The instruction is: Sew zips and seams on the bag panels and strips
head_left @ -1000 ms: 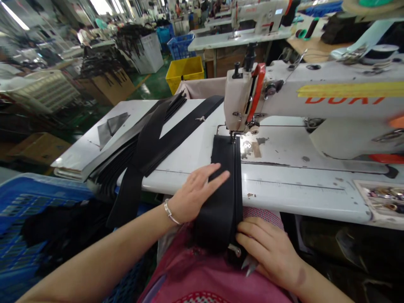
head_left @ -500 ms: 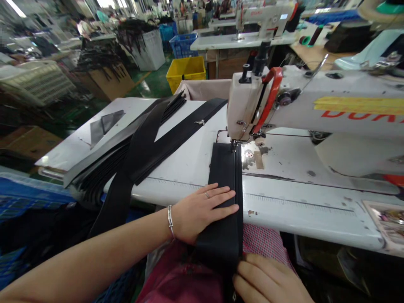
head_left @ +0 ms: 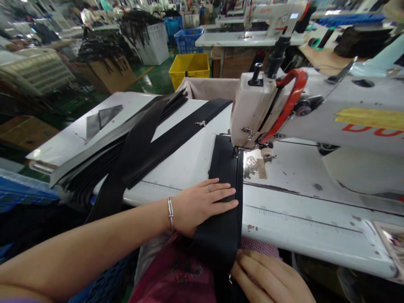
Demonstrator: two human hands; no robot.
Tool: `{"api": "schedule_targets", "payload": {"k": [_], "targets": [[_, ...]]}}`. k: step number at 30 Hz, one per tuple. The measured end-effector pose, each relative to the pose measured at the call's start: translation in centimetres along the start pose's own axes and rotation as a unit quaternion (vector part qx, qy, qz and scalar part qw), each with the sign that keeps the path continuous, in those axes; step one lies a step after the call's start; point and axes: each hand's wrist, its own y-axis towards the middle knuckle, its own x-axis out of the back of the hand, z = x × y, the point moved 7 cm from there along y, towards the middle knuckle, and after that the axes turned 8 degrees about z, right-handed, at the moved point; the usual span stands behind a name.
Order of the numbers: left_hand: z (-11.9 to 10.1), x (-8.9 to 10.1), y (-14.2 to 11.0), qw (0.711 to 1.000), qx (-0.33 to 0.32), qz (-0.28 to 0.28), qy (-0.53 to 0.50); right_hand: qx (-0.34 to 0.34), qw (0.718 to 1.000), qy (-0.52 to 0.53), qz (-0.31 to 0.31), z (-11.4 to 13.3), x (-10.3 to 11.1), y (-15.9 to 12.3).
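Note:
A black zipper strip [head_left: 222, 168] runs from under the presser foot [head_left: 236, 152] of the sewing machine [head_left: 261, 109] down over the table's front edge into the lap. My left hand [head_left: 205, 204] lies flat on it, fingers stretched toward its right edge, palm down. Lower down, my right hand [head_left: 261, 275] has its fingers closed on the strip's right edge, beside a small metal zipper pull [head_left: 230, 277]. The thumb of that hand is hidden. To the left, another black zipper strip [head_left: 179, 139] with a metal pull lies slantwise on the table.
A pile of black strips [head_left: 104, 164] hangs over the table's [head_left: 186, 168] left front edge. A blue crate [head_left: 25, 185] stands below it. Behind the table are a pinkish bin [head_left: 214, 84] and a yellow crate [head_left: 189, 67]. A tray [head_left: 391, 240] of small parts sits at right.
The strip has moved farther under the presser foot. My left hand has gone from partly raised to flat on the strip; my right hand has shifted down along its edge. The view has turned left.

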Motion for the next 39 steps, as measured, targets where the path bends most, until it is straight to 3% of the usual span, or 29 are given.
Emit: {"api": "schedule_targets", "payload": {"k": [3,7,13,19,26,33,39], "targets": [[0.4,0.2,0.2,1.000,0.000,0.008,0.004,0.010,1.000,-0.003,-0.008,-0.7,0.1,0.2],[0.9,0.3,0.4,1.000,0.004,0.013,0.011,0.019,0.999,-0.015,0.028,-1.2,-0.5,0.7],[1.3,0.9,0.7,1.000,0.004,0.007,0.011,-0.013,1.000,0.011,-0.013,-2.2,-1.1,0.5],[1.5,1.4,0.9,1.000,0.005,0.018,0.020,0.004,1.000,0.007,0.020,-2.4,-1.3,1.1],[1.9,1.7,1.1,1.000,0.010,0.000,0.019,-0.015,0.999,0.033,-0.031,-2.7,-1.6,1.0],[3.1,2.1,1.7,1.000,0.002,-0.005,0.019,0.014,0.999,0.028,0.020,-2.8,-0.9,2.3],[4.3,2.5,2.2,1.000,0.012,-0.010,0.021,-0.017,0.998,0.062,-0.013,-3.0,-2.4,0.8]]}}
